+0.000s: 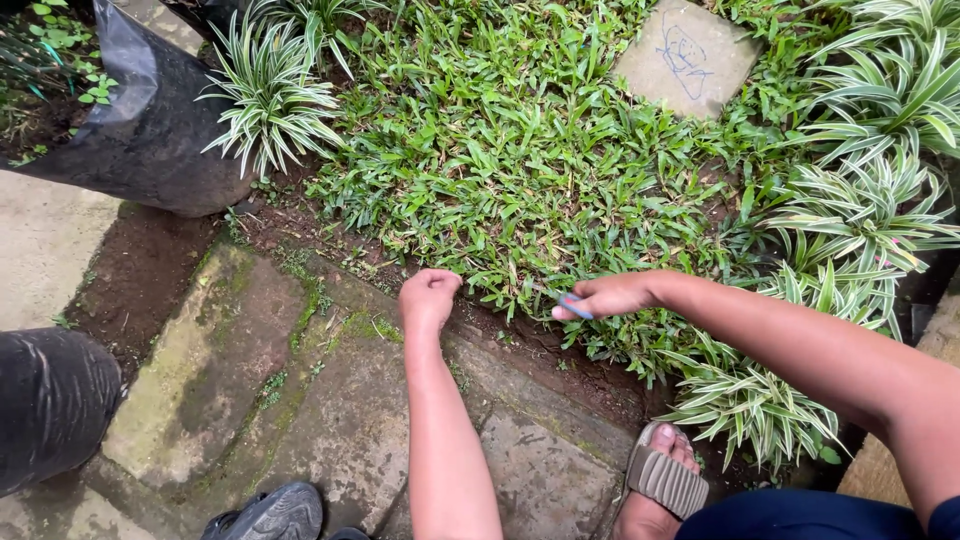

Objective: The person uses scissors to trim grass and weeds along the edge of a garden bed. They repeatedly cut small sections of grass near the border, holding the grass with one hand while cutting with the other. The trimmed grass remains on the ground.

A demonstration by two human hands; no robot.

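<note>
A broad patch of low green grass (pixel 520 150) is seen covering the upper middle of the ground, bordered below by a strip of bare soil (pixel 560 355). Mossy paving slabs (pixel 300 400) occupy the lower left. Striped-leaf plants (pixel 860 200) are ranged along the right edge, and one more (pixel 270 95) stands at the upper left beside a black plastic bag (pixel 150 120). A square stepping stone (pixel 688 55) is set in the grass near the top edge.

The left hand (pixel 428 297) is closed in a fist at the lower edge of the grass; whether anything is gripped cannot be told. The right hand (pixel 612 296) is closed narrowly on a small blue-handled tool (pixel 575 307), held at the same grass edge, near the left hand.
</note>
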